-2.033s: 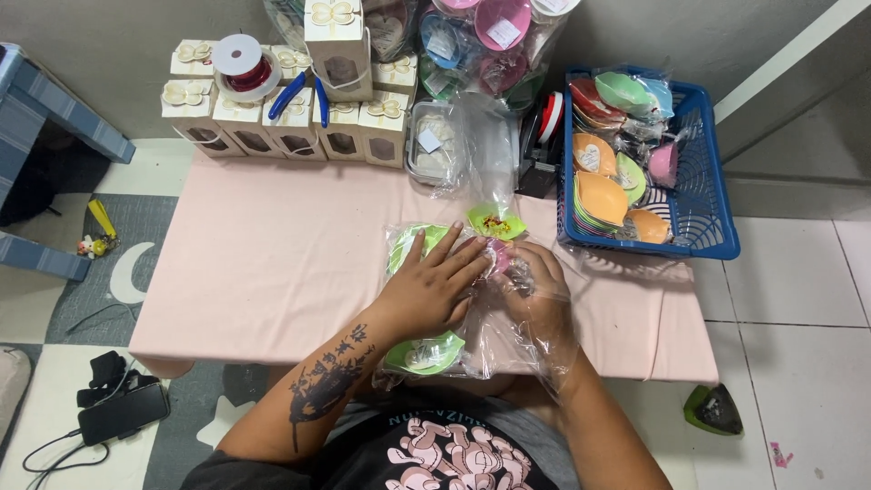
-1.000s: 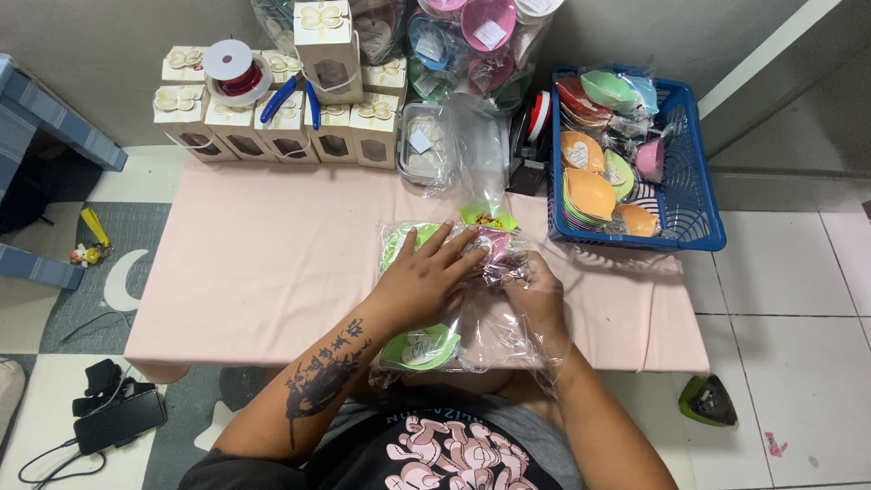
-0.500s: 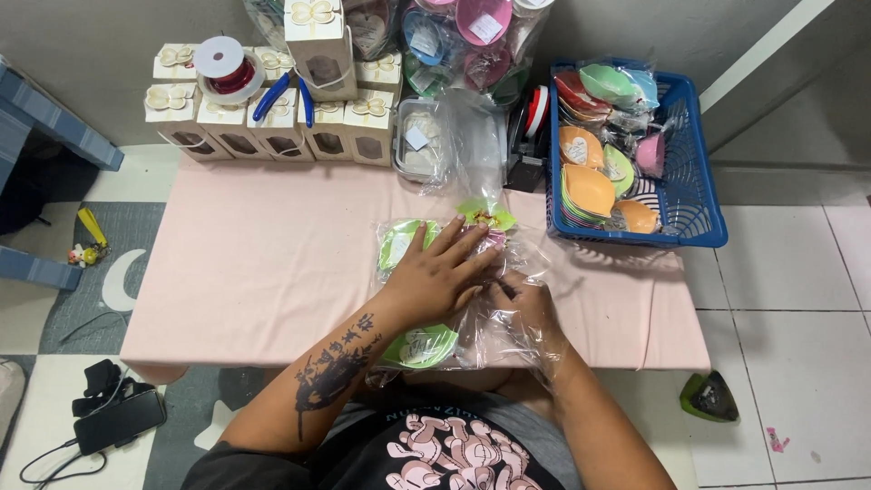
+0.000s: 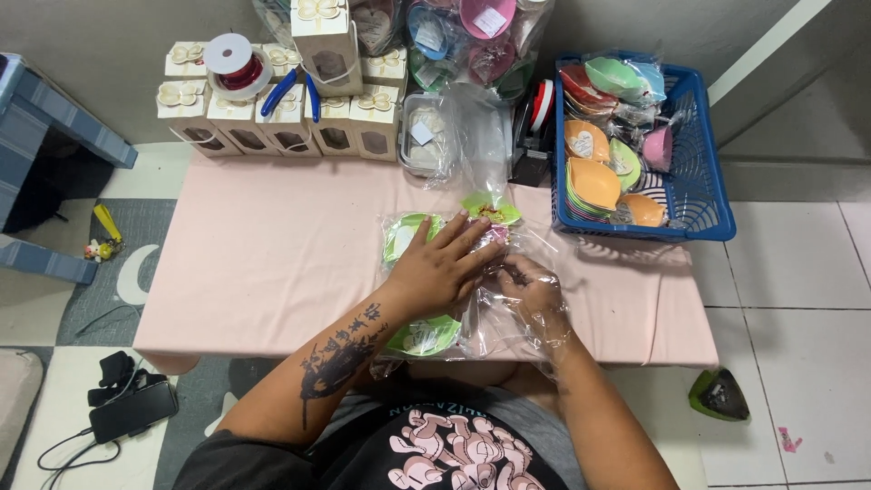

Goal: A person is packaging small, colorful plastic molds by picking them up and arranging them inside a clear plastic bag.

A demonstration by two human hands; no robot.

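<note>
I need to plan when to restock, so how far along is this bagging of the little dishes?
Done: the blue basket already holds many bagged coloured dishes. In hand: the left hand presses on a clear bag on the pink table, while the right hand is inside it. Left: green dishes lie under the hands, so work seems to remain.

At frame centre, glossy, crinkled clear plastic bags point(image 4: 508, 318) lie on a matt pink cloth point(image 4: 272, 254) covering the table. The upper-right basket point(image 4: 703, 195) is shiny blue plastic lattice, filled with smooth coloured dishes point(image 4: 594, 177) under glossy wrap. The upper-left boxes point(image 4: 272, 113) look like matt cream cardboard.
</note>
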